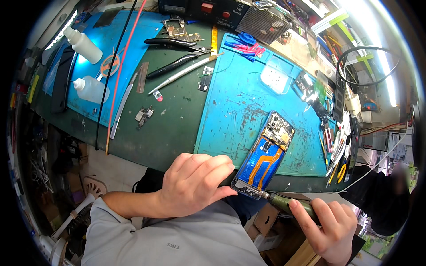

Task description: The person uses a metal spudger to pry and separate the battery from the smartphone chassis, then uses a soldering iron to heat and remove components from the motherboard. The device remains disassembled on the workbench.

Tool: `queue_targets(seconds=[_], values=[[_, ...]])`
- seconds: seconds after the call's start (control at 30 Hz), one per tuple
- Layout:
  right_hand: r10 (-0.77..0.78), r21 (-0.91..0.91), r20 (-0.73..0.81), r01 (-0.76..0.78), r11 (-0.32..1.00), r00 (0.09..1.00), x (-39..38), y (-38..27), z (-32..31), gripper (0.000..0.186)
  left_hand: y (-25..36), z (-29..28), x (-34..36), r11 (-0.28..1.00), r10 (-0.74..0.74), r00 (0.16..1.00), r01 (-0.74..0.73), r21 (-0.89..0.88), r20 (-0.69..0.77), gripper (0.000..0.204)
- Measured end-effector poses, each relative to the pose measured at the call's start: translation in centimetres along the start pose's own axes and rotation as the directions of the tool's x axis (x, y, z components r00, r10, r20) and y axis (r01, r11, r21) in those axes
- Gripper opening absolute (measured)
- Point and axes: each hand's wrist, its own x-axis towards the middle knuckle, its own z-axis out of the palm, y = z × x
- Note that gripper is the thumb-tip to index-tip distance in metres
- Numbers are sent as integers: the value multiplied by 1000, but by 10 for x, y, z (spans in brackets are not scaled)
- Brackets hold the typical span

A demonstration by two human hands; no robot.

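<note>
An opened smartphone (262,155) lies tilted over the front edge of the blue mat, its back off. Its circuit board (277,131) and cameras show at the far end, with orange flex cables (262,165) over a blue surface. My left hand (195,184) is closed at the phone's near left corner, fingertips and thumb on either side of it. In my right hand (326,224) is a green-handled screwdriver (284,204), index finger laid along the handle. Its metal end (265,194) meets the phone's bottom edge; the very tip is hard to make out.
Black-handled cutters (173,64), a silver pen-shaped tool (182,75) and small board parts (144,116) lie left of the blue work mat (230,111). White bottles (91,90) stand farther left. Several hand tools (339,150) line the right edge. Black and red cables (116,75) hang at left.
</note>
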Motion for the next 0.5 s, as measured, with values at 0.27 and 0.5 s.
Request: queue_targets(seconds=[0.27,0.5], values=[[37,-5,-44,-37,999,998,-9,-5,23,55,0,-1,-1,1000,-10,1000,10,26,8,68],[92,93,-130,-81,992,987,-14,-3,40,50,1,-2,-1,999,-14,999,13,31,34,69]])
